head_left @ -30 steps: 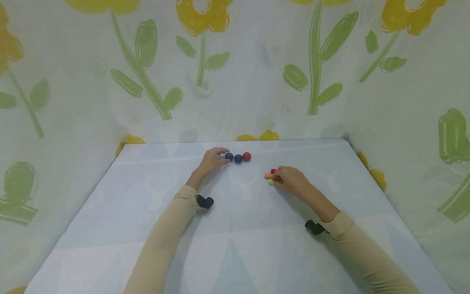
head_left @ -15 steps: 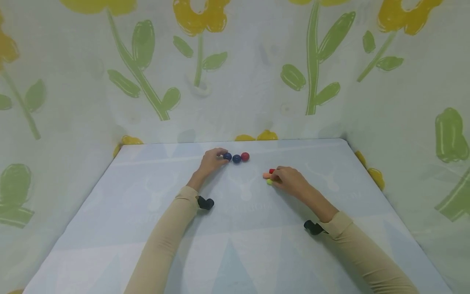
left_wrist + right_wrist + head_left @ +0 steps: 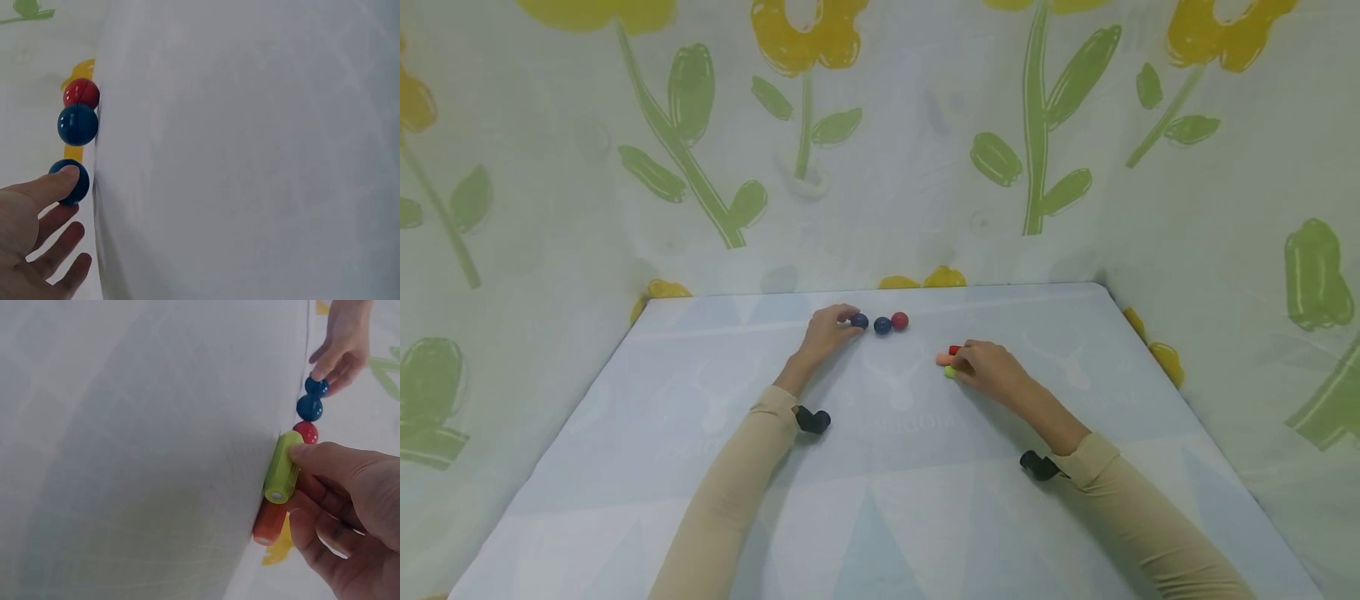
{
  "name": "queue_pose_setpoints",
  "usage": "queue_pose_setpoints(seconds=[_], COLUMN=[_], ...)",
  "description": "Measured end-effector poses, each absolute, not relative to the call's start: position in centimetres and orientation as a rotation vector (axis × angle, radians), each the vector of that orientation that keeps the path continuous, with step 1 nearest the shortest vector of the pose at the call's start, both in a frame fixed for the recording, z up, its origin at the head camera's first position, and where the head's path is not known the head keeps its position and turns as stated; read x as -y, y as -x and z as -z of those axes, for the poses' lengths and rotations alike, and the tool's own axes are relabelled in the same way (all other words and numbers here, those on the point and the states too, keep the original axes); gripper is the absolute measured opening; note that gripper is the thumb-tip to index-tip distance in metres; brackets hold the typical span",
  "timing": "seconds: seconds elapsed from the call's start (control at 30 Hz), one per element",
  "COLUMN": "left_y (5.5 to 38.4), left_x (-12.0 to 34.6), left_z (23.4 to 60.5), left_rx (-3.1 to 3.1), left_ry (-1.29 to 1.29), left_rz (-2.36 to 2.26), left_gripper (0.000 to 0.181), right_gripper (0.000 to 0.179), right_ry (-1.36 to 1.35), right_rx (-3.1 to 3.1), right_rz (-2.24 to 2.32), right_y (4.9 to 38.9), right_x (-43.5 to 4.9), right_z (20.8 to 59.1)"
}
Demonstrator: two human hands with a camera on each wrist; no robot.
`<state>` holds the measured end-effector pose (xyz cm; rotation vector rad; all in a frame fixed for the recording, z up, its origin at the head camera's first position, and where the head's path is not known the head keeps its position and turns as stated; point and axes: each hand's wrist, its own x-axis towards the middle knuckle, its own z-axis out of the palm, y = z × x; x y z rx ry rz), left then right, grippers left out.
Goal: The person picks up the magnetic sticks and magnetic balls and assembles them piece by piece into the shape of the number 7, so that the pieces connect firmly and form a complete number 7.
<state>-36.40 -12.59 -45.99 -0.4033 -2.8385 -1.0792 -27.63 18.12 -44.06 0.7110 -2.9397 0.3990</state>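
Note:
In the head view my left hand (image 3: 824,332) pinches a dark blue ball (image 3: 860,322) between thumb and fingers at the far side of the table. In the left wrist view, my thumb lies on this blue ball (image 3: 80,185) and the other fingers are spread below. A second blue ball (image 3: 882,326) and a red ball (image 3: 899,320) sit side by side to its right. My right hand (image 3: 992,368) pinches a short lime-green rod (image 3: 283,467). Beside it lie an orange rod (image 3: 944,359) and a red rod (image 3: 955,350), partly hidden by my fingers.
A pale, patterned cloth covers the table (image 3: 820,517). Its far edge runs just behind the balls. Flower-printed curtains (image 3: 910,167) hang at the back and on both sides. A black wrist camera sits on each sleeve cuff.
My left fingers have closed on the leftmost blue ball and shifted it slightly left, opening a gap to the second blue ball. The right hand and rods look unchanged.

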Motion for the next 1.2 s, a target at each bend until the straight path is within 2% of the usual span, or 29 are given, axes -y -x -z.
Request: queue_pose_setpoints(seconds=[0.3, 1.2], left_y=[35.6, 34.4], left_x=[13.4, 12.5], left_z=[45.6, 45.5], left_rx=[2.886, 2.942], left_ry=[0.401, 0.689], left_rz=[1.085, 1.028], left_gripper=[0.038, 0.038], right_gripper=[0.016, 0.017], right_ry=[-0.717, -0.708], right_rx=[2.918, 2.906], right_rz=[-0.411, -0.454], right_y=[27.5, 27.4], right_x=[-18.1, -18.3], right_z=[44.1, 44.2])
